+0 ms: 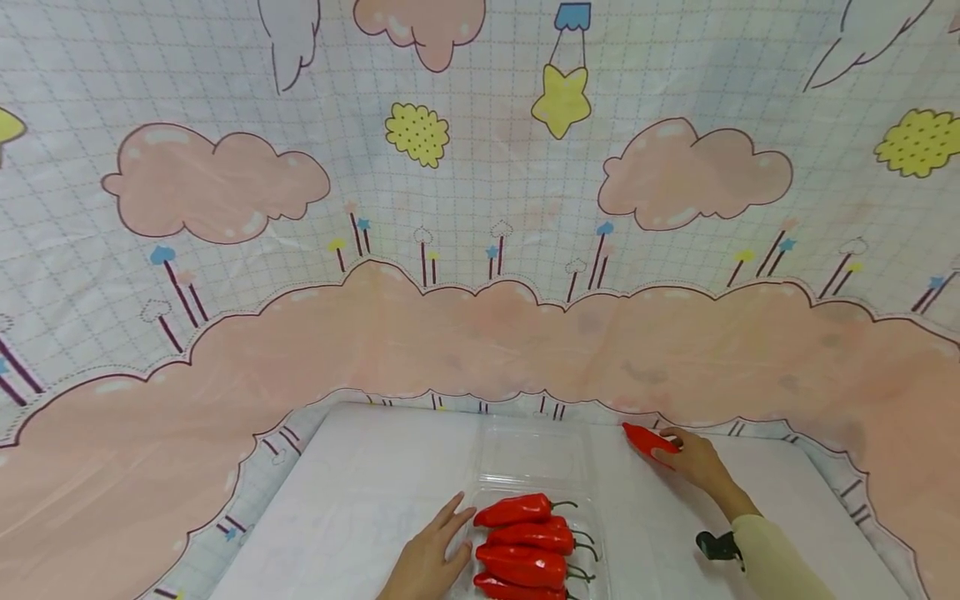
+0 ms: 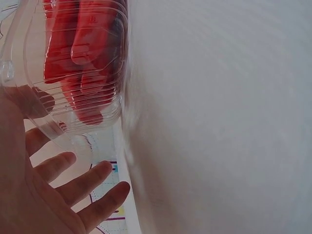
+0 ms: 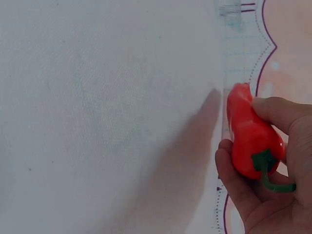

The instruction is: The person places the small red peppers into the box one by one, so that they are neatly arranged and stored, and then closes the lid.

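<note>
My right hand [image 1: 701, 462] grips a red pepper [image 1: 647, 442] near the far right of the white table. In the right wrist view the same red pepper [image 3: 251, 131] lies between thumb and fingers, its green stem towards the palm. Several red peppers [image 1: 525, 565] lie side by side in a clear plastic box [image 1: 603, 533], stems to the right. At the box's left side, my left hand [image 1: 431, 554] has its fingers spread. The left wrist view shows this left hand [image 2: 53, 190] beside the box wall, thumb at the rim; whether it touches is hard to tell.
The box's clear lid [image 1: 534, 450] lies folded open behind it, flat on the white table [image 1: 375, 475]. A black wrist device [image 1: 717, 546] sits at the right sleeve. A patterned cloth [image 1: 480, 333] with clouds and stars hangs behind the table.
</note>
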Demonstrator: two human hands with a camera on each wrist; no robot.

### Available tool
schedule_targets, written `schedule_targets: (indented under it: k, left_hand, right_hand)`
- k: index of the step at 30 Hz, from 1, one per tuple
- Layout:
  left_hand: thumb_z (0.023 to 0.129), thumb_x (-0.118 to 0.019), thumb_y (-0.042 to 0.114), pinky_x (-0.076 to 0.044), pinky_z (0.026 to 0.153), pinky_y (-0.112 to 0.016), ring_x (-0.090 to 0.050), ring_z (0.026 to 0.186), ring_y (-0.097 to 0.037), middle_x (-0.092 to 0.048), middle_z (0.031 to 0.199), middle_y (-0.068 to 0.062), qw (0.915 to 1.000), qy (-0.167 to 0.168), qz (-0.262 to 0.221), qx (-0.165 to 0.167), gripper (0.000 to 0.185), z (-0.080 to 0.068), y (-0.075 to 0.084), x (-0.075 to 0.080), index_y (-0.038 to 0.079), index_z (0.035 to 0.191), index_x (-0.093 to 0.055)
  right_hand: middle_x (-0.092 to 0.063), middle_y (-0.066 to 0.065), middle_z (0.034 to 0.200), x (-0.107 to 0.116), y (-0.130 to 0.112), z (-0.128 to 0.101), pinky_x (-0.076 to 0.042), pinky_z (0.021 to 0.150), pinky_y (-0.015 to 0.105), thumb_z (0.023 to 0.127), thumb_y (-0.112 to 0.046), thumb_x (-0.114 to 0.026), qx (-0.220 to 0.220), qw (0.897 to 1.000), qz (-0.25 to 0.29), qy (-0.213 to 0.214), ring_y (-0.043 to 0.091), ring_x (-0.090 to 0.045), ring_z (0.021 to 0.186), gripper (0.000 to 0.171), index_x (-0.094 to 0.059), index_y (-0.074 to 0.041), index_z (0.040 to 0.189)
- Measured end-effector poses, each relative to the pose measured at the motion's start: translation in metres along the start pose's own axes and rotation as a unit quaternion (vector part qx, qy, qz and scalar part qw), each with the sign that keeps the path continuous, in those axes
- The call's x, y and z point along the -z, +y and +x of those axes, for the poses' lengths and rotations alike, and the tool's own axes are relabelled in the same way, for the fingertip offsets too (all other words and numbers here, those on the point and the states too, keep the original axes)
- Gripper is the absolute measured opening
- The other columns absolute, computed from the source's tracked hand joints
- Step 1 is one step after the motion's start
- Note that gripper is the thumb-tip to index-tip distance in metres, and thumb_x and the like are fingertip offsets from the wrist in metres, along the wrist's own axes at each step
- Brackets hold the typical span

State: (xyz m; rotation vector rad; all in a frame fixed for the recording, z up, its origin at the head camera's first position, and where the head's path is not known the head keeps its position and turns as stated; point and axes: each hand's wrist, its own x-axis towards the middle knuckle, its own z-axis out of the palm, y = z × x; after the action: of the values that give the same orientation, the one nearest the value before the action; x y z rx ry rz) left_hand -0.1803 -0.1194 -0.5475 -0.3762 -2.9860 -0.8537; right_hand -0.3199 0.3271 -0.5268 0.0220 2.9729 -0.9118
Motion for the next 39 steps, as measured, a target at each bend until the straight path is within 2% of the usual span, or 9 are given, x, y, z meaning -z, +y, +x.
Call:
schedule_targets:
  k: [5,15,25,31,39]
  left_hand:
    - [0.088,-0.056,0.032,-0.054,0.086,-0.045,-0.061,0.110,-0.020,-0.040,0.148,0.002,0.9999,0.008,-0.002,-0.006,0.044,-0.001,0.000,0.001,0.025,0.132,-0.053]
    - [0.088,-0.055,0.032,-0.054,0.086,-0.047,-0.060,0.113,-0.023,-0.040,0.148,0.001,0.9998,-0.006,-0.012,0.012,0.045,0.000,0.002,0.002,0.025,0.132,-0.052]
    - [0.088,-0.055,0.032,-0.054,0.086,-0.047,-0.060,0.112,-0.022,-0.040,0.148,0.001,0.9999,-0.001,-0.011,0.007,0.045,-0.001,0.001,0.003,0.024,0.132,-0.053]
    - [0.088,-0.055,0.033,-0.054,0.087,-0.045,-0.059,0.114,-0.021,-0.039,0.148,0.002,0.9999,0.009,0.000,-0.004,0.045,-0.002,0.000,0.002,0.025,0.132,-0.052]
    - [0.089,-0.055,0.033,-0.054,0.086,-0.045,-0.060,0.113,-0.022,-0.039,0.148,0.001,0.9999,-0.001,-0.011,0.004,0.045,-0.002,0.001,0.002,0.024,0.133,-0.052]
  right_hand:
    - [-0.055,0.028,0.122,0.004,-0.004,-0.005,-0.056,0.080,0.045,0.084,-0.036,-0.065,0.006,1.000,0.011,0.008,0.040,-0.052,0.105,0.056,-0.051,-0.003,0.127]
    - [-0.056,0.026,0.119,0.003,-0.005,-0.018,-0.057,0.072,0.039,0.081,-0.044,-0.067,-0.003,0.999,0.031,0.021,0.037,-0.052,0.102,0.062,-0.050,-0.008,0.129]
    - [-0.054,0.025,0.126,-0.003,-0.013,-0.029,-0.058,0.077,0.041,0.083,-0.040,-0.066,0.012,0.998,0.050,0.042,0.037,-0.054,0.105,0.059,-0.049,-0.009,0.131]
    - [-0.057,0.025,0.123,-0.004,-0.020,-0.034,-0.058,0.075,0.038,0.085,-0.039,-0.064,0.028,0.995,0.071,0.067,0.034,-0.058,0.101,0.056,-0.050,-0.009,0.129]
    - [-0.055,0.023,0.125,-0.008,-0.028,-0.045,-0.058,0.075,0.036,0.085,-0.042,-0.063,0.015,0.993,0.086,0.075,0.033,-0.056,0.103,0.057,-0.049,-0.012,0.131]
